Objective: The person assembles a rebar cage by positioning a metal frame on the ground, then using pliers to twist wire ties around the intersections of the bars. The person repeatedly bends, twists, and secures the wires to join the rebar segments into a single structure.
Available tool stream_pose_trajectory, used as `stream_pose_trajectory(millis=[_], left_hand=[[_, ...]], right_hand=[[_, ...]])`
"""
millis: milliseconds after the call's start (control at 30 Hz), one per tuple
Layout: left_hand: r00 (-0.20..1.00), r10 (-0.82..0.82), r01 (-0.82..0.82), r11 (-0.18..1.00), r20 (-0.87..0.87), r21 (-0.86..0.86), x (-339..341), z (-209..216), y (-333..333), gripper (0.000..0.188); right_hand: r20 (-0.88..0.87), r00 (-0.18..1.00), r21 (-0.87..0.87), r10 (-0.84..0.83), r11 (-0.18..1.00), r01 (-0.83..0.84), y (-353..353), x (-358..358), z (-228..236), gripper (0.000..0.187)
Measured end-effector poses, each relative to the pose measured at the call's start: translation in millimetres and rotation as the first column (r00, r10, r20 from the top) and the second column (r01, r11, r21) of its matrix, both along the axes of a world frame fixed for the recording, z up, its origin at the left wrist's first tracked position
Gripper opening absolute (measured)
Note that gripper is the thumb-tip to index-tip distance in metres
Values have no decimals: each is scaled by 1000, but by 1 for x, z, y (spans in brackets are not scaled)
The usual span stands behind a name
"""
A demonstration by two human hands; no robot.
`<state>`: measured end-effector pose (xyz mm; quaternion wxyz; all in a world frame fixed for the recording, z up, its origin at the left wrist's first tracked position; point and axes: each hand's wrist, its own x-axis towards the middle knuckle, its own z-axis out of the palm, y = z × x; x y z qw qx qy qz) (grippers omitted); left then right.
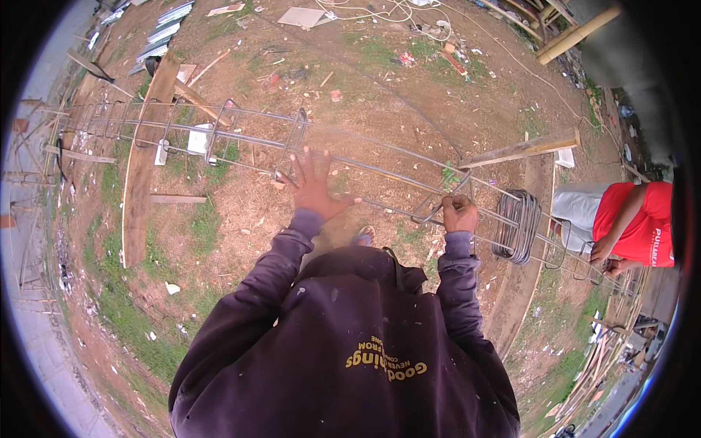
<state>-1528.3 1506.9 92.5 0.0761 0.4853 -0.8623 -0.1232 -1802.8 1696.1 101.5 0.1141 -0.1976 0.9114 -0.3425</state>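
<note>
A long rebar cage (387, 173) of thin steel bars crosses in front of me from left to right. Over its bars my left hand (319, 184) is spread, fingers apart, with nothing in it. My right hand (460, 213) is closed at a square wire stirrup (431, 209), gripping it by its right side; the fingertips are partly hidden. To the left, another stirrup (301, 130) stands around the bars. Right of my right hand, a dark bundle of stirrups (517, 226) hangs packed together on the bars.
A wooden plank (139, 182) supports the cage at left, with a wooden beam (520, 146) at right. A co-worker in a red shirt (635, 223) has both hands at the cage's right end. Corrugated sheets (164, 33), pale cord (387, 11) and litter lie on the dirt.
</note>
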Motion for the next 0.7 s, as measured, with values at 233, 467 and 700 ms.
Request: stream_pose_trajectory(millis=[233, 467, 700], left_hand=[[1000, -15, 15, 1000, -8, -5, -2, 0, 0, 132], [1000, -17, 17, 999, 16, -30, 3, -7, -1, 131], [999, -42, 43, 991, 14, -123, 2, -16, -1, 130]], right_hand=[[27, 971, -103, 236, 967, -232, -111, 104, -5, 22], [169, 966, -193, 196, 968, -162, -121, 130, 6, 24], [-240, 970, -161, -29, 987, -11, -38, 44, 12, 32]])
